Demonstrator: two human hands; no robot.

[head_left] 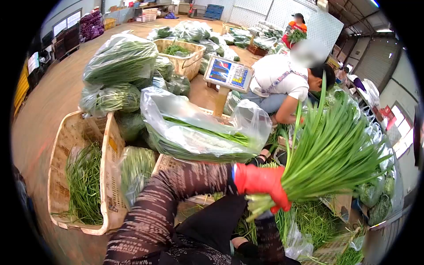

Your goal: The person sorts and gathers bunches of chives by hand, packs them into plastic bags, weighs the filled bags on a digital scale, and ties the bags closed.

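Note:
My left hand (261, 180), in a red glove, reaches across from the left and is closed around a bunch of garlic chives (335, 150). The pale cut ends stick out below the glove, and the long green leaves fan up to the right. A patterned sleeve (270, 240) of my right arm rises from below, with a greyish cuff just under the stems. My right hand's fingers cannot be made out apart from the red glove and the stems. Loose greens (316, 218) lie beneath the bunch.
In front, a clear plastic bag (198, 128) of chives lies before a digital scale (229, 74). A crate (104, 176) with loose greens stands left, beside stacked bagged greens (119, 62). A co-worker (278, 79) bends close by at right; another person (297, 31) is farther back.

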